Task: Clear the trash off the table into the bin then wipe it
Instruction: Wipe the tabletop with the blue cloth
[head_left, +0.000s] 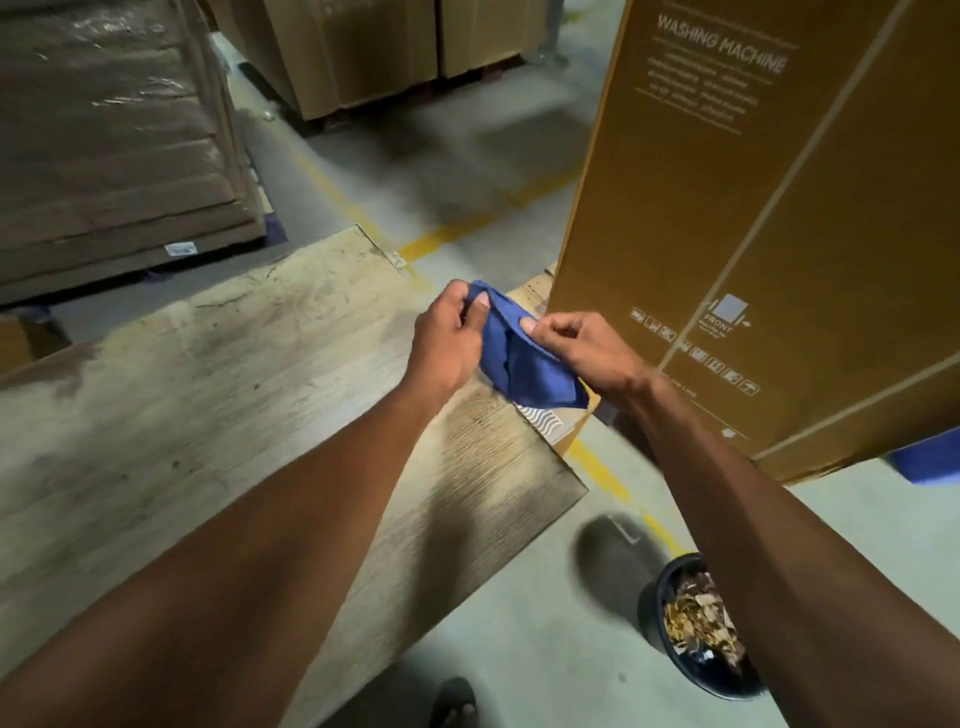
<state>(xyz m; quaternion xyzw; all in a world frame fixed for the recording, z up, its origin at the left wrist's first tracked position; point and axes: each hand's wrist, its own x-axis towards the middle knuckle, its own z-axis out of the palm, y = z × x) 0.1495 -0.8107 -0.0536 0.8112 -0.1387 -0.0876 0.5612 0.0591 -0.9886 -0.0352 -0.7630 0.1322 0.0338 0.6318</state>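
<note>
Cloth (524, 364), blue and bunched, hangs in the air over the far right corner of the table (218, 395), its long axis running from upper left down to lower right. Left hand (449, 338) pinches the upper end with curled fingers; right hand (587, 353) grips the lower edge, thumb on top. Both forearms reach forward. Bin (655, 608) full of scraps stands on the floor beside the table, under the right forearm

both hands (451, 338) pinching blue cloth (519, 364), above table (208, 389)
</note>
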